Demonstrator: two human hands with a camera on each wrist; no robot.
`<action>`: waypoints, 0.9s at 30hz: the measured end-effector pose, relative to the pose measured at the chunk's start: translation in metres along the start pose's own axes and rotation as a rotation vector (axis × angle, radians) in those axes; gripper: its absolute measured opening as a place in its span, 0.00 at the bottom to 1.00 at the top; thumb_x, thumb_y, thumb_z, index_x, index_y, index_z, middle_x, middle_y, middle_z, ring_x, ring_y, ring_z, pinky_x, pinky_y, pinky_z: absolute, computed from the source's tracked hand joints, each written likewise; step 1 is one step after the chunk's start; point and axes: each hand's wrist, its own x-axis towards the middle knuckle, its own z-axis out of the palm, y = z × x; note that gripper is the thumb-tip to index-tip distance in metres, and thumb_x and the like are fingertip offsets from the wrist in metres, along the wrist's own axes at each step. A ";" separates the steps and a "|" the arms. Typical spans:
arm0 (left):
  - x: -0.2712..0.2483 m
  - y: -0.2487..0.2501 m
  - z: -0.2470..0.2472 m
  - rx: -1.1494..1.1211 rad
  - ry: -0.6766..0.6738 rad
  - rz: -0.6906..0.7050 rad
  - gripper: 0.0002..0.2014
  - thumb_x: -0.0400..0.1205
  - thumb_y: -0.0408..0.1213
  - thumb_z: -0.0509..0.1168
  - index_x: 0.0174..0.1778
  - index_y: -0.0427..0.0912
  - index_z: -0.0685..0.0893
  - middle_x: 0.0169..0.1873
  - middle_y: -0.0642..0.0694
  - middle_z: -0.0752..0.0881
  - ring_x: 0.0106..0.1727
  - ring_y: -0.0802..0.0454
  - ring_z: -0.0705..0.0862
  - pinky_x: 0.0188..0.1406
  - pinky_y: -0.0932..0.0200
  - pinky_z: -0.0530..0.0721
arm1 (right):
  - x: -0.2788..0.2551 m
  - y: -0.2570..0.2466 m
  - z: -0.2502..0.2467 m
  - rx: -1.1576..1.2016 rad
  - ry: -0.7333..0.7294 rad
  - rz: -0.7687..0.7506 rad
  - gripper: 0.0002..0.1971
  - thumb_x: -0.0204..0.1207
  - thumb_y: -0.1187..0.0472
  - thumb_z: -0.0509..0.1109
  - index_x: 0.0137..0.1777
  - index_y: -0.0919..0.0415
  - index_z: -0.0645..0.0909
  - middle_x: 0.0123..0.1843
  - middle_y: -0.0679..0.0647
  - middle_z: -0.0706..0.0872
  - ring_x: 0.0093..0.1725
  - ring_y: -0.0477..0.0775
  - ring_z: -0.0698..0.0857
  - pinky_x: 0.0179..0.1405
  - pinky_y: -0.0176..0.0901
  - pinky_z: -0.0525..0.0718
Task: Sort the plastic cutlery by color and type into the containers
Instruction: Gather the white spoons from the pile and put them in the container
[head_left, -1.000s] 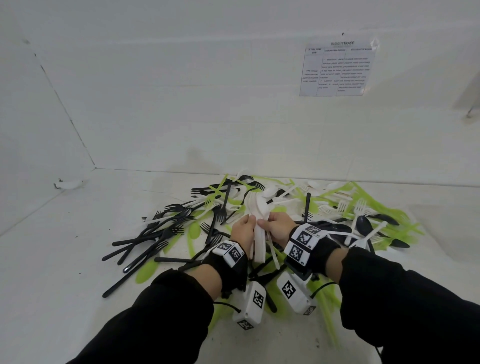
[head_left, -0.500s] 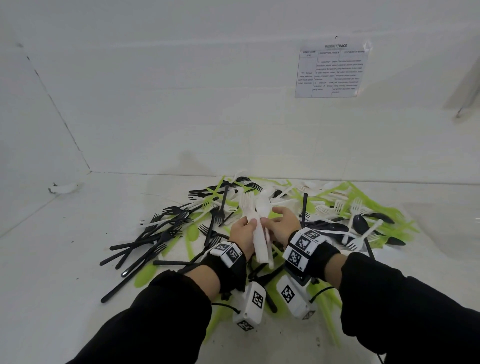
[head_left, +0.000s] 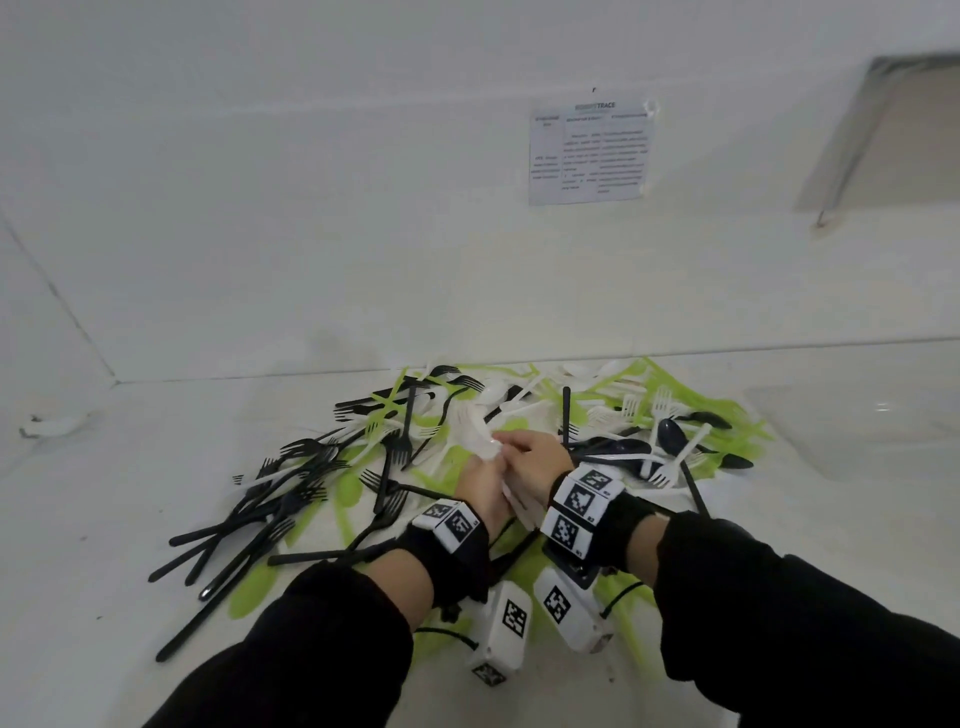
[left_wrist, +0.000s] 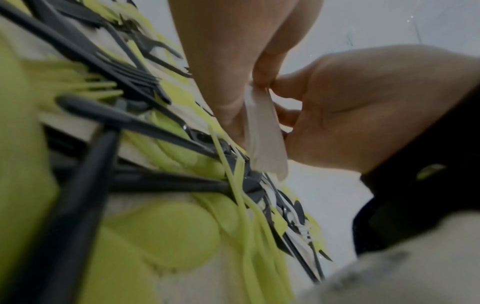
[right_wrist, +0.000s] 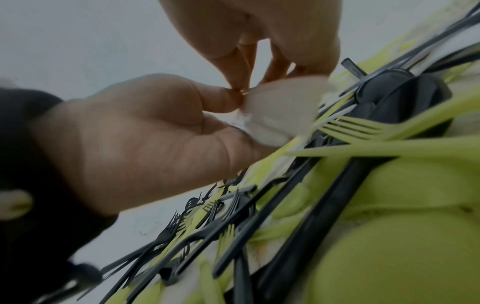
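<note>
- Both hands meet over the middle of the pile: left hand (head_left: 480, 488) curled round a bundle of white spoons (head_left: 485, 441), right hand (head_left: 535, 457) pinching the same bundle at its upper end.
- Bundle is held above the heap, bowls away from the person, handles running down between the wrists.
- Left wrist view: a white handle (left_wrist: 265, 133) flat and smooth, pinched between thumb and fingertip; the head view hides this contact.
- Right wrist view: stacked white bowls (right_wrist: 283, 111), rounded, slightly translucent — blurred.
- Beneath: loose cutlery pile (head_left: 597, 415) of black forks (head_left: 291, 493), green forks (right_wrist: 358, 129), black spoons (head_left: 670, 434), white forks (head_left: 623, 408); thin, glossy plastic.
- Surface: white tabletop (head_left: 130, 519), matte, a few dark specks; white walls meet it at the back and left.
- Printed sheet (head_left: 589, 153) taped to the back wall — text too small to read.
- Black sleeves, marker-tagged wrist units (head_left: 511, 631).
</note>
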 end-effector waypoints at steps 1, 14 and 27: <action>0.000 -0.001 0.002 -0.042 -0.020 -0.022 0.17 0.88 0.36 0.51 0.70 0.30 0.71 0.66 0.25 0.77 0.63 0.32 0.81 0.52 0.47 0.86 | 0.001 0.001 -0.004 -0.001 0.009 0.011 0.13 0.80 0.65 0.64 0.62 0.60 0.83 0.57 0.54 0.87 0.62 0.52 0.83 0.53 0.31 0.75; -0.003 0.002 0.020 -0.013 -0.038 -0.054 0.07 0.87 0.25 0.51 0.60 0.32 0.69 0.39 0.39 0.80 0.32 0.44 0.80 0.33 0.48 0.80 | -0.006 0.012 -0.080 -0.566 -0.131 -0.065 0.15 0.76 0.67 0.61 0.58 0.62 0.83 0.55 0.59 0.86 0.57 0.56 0.83 0.52 0.37 0.78; -0.004 -0.002 0.032 -0.075 0.055 -0.046 0.03 0.87 0.25 0.50 0.51 0.36 0.67 0.35 0.40 0.75 0.28 0.46 0.71 0.27 0.54 0.74 | 0.006 0.055 -0.144 -1.098 -0.249 0.021 0.17 0.80 0.53 0.63 0.63 0.60 0.82 0.62 0.55 0.84 0.64 0.57 0.81 0.58 0.38 0.78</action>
